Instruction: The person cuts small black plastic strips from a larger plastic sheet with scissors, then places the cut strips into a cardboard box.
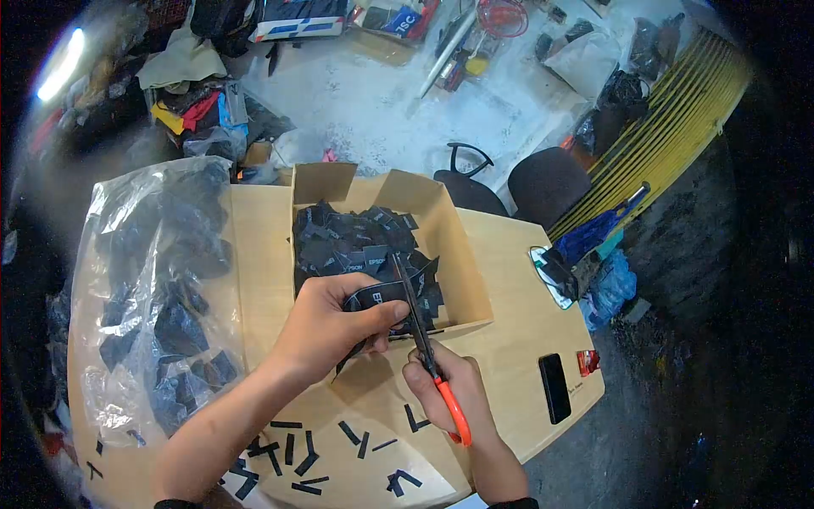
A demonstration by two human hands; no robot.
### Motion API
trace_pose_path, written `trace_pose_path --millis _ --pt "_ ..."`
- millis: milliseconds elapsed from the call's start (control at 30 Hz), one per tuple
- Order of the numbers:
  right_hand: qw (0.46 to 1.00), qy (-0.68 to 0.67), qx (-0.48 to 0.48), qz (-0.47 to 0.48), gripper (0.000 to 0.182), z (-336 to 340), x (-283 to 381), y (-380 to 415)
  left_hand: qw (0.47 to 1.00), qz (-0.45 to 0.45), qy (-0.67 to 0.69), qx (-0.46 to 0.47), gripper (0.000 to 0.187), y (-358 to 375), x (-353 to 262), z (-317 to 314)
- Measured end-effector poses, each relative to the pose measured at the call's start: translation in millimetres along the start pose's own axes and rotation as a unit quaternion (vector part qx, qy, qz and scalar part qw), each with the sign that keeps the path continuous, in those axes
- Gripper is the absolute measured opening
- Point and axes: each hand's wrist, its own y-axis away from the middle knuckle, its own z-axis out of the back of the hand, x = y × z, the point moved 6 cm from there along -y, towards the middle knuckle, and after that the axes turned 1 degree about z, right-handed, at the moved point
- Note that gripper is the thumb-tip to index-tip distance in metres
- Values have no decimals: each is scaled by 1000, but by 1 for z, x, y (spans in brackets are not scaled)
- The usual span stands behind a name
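My left hand (339, 327) pinches a black label strip (373, 295) with white lettering, its lower end hanging beneath the hand. In my right hand (462, 390) is a pair of scissors (417, 327) with orange handles, blades pointing up and lying against the strip's right end. Whether the blades are parted is hard to make out. Just beyond both hands stands an open cardboard box (462, 276), with many black labels (356, 237) heaped inside, some printed with white letters. Small black offcuts (305, 454) lie scattered on the table below my hands.
A clear plastic bag (161, 297) with dark pieces covers the table's left side. On the right of the tabletop (509, 373) lie a black phone (554, 388) and a small red packet (588, 363). Dark chairs (549, 182) stand behind the table; bags and clutter fill the floor.
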Motion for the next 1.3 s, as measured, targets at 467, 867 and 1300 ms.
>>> trace_pose_path --millis 467,867,1300 --pt "1000 20 -2 -16 30 0 -2 0 999 1 -51 -16 15 0 -1 2" --pt "993 -114 -28 -5 32 2 -22 4 1000 -12 -7 4 14 2 0 -3" --pt "941 -248 -198 116 25 51 25 23 978 21 -78 190 23 31 -5 -54"
